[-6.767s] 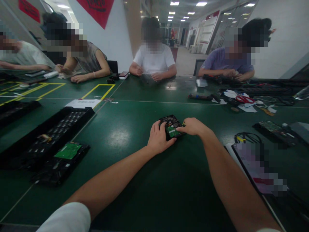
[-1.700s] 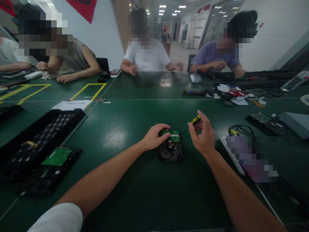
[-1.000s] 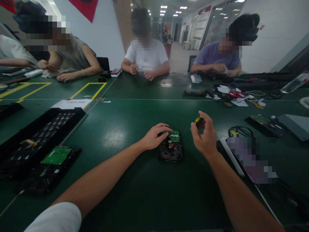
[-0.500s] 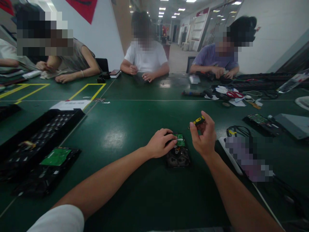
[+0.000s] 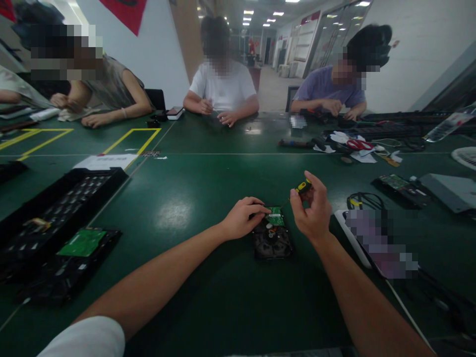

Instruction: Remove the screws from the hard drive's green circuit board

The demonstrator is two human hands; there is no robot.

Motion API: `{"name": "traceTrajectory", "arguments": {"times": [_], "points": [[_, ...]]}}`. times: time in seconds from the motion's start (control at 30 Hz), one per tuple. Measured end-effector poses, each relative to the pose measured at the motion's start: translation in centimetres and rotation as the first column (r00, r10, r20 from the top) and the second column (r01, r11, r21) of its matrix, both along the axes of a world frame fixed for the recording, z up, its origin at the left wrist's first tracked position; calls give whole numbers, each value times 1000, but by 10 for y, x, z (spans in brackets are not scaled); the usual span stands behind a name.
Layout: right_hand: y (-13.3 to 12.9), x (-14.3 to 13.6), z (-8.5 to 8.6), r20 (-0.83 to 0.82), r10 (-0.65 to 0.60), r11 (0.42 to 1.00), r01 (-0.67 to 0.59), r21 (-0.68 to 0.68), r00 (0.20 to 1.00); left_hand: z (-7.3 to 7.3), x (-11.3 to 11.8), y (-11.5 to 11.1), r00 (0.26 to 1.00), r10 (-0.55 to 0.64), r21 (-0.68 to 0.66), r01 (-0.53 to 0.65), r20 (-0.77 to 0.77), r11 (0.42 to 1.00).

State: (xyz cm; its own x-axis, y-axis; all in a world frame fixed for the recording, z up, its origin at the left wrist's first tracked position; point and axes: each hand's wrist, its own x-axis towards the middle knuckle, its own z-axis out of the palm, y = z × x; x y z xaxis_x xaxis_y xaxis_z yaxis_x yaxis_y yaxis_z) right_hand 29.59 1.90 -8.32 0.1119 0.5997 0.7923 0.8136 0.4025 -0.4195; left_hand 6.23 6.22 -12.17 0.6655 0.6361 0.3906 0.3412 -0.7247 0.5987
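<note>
A black hard drive with a green circuit board at its far end lies on the table in front of me. My left hand is closed at the drive's left side, its fingertips and thumb together on the board. In my right hand is a screwdriver with a yellow and black handle, pinched between thumb and fingers. Its thin shaft slants down left toward the board's far right corner; whether the tip touches is too small to tell.
To the left lie another drive and a long black tray. A phone, a cable and another drive are on the right. Scissors sit farther back. Several people work across the table.
My right hand has shifted slightly left with the screwdriver, bringing its shaft to the board's far corner. My left fingers have drawn back a little, showing more of the board.
</note>
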Motion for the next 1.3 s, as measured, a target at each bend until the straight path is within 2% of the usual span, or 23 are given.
{"name": "traceTrajectory", "arguments": {"times": [0.33,0.77,1.1,1.3], "points": [[3,1,0,42,11,997,-14,81,999,-6,1,6,998,7,-59,-4,65,998],[-1,-1,3,73,49,997,-54,59,996,-7,2,7,997,24,-37,-21,69,999],[0,-1,0,56,99,995,-99,-6,993,-12,0,17,990,125,-55,-121,62,991],[4,-2,-2,27,122,993,-122,-8,992,-12,-1,21,986,144,-51,-140,81,989]]}}
